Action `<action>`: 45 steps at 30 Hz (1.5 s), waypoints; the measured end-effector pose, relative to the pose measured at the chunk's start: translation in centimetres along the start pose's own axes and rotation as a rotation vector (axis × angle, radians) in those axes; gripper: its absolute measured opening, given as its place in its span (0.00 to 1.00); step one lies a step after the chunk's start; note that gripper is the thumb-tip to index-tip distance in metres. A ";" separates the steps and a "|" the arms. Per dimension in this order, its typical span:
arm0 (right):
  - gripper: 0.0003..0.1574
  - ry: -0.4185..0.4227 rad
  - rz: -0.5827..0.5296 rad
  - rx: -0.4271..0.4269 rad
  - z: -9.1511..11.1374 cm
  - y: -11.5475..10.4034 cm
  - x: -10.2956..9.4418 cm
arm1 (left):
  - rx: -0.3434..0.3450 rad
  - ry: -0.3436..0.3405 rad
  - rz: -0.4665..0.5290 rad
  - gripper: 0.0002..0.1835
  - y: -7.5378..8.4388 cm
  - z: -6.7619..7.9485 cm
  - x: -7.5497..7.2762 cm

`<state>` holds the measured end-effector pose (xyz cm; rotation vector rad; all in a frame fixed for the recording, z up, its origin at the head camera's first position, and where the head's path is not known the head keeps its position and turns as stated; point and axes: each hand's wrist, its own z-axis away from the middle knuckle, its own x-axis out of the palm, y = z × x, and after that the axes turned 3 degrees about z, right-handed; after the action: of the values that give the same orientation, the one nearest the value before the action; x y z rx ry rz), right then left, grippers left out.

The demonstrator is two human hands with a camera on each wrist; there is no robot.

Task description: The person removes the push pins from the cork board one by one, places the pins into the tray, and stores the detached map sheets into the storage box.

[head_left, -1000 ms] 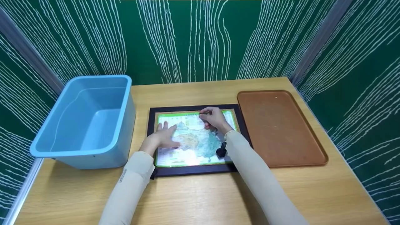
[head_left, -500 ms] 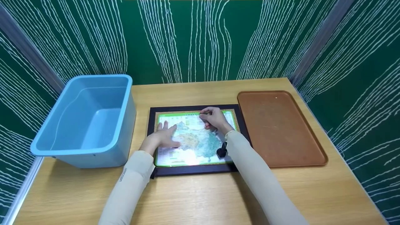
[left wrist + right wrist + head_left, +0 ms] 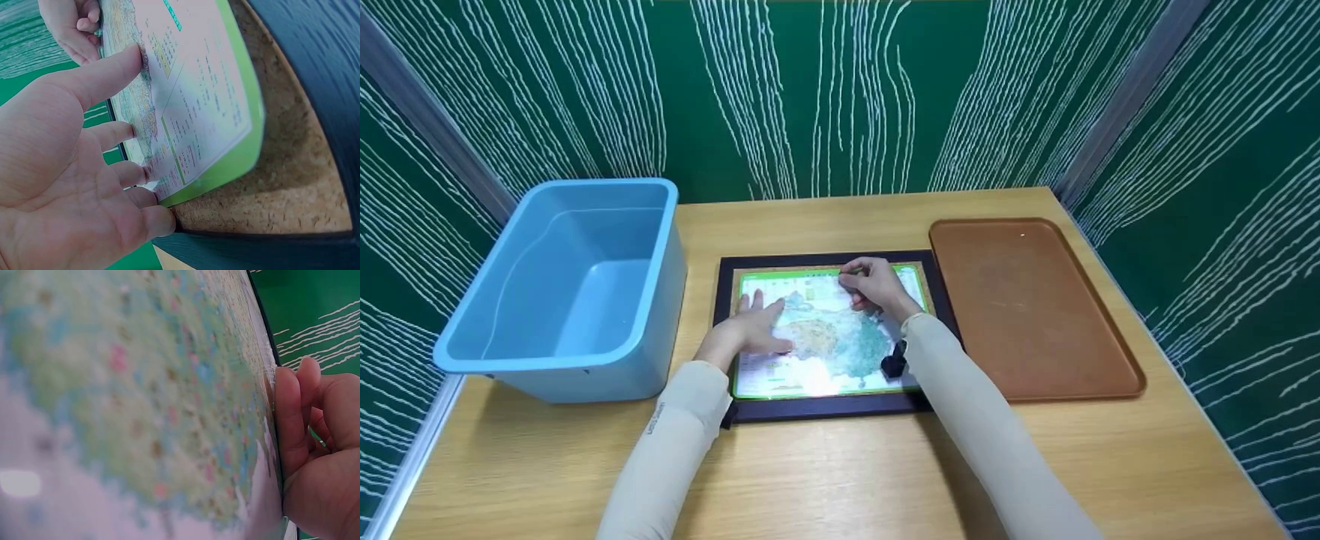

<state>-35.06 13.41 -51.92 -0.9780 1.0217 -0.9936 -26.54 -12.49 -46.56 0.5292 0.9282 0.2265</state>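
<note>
While a blue tub stands upright at the left edge of the worktop, backed by a green wall with wavering white lines, two hands are at a map on the middle of that surface. Left of centre, the left hand, extending from a pale sleeve, lies with fingers and thumb spread wide; it rests on the map near the left edge of the sheet and grasps nothing. The map, bordered in bright green and with rounded corners, lies inside a dark frame over a cork board, whose bare surface borders it. Glare whitens its near part. Farther right, the right hand has thumb and index finger closed together at the map's far edge, right of its middle; whether anything lies between the fingertips cannot be told. Rightmost, a brown tray lies flat along the worktop's right edge, its left side just beside the frame.
</note>
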 end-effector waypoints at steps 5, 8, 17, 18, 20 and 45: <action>0.10 0.005 0.001 -0.002 -0.1 0.1 0.0 | 0.007 0.005 0.011 0.48 -0.1 0.0 0.0; 0.10 0.012 0.017 0.005 0.0 0.1 0.0 | 0.011 0.007 0.011 0.48 0.0 0.0 0.1; 0.10 0.020 0.022 0.023 -0.1 -0.1 0.1 | 0.013 0.008 0.001 0.48 -0.1 -0.1 0.0; 0.11 0.021 0.018 0.024 -0.2 -0.1 0.1 | 0.011 0.008 0.001 0.48 -0.1 -0.1 0.0; 0.11 0.021 0.010 0.023 -0.2 -0.1 0.1 | 0.007 0.009 -0.003 0.48 -0.1 -0.1 0.0; 0.14 -0.030 0.031 0.032 0.1 -0.3 -0.7 | 0.016 0.016 0.001 0.47 -0.1 -0.1 0.1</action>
<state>-35.21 14.05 -51.50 -0.9459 0.9905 -0.9643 -26.56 -12.51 -46.79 0.5434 0.9459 0.2241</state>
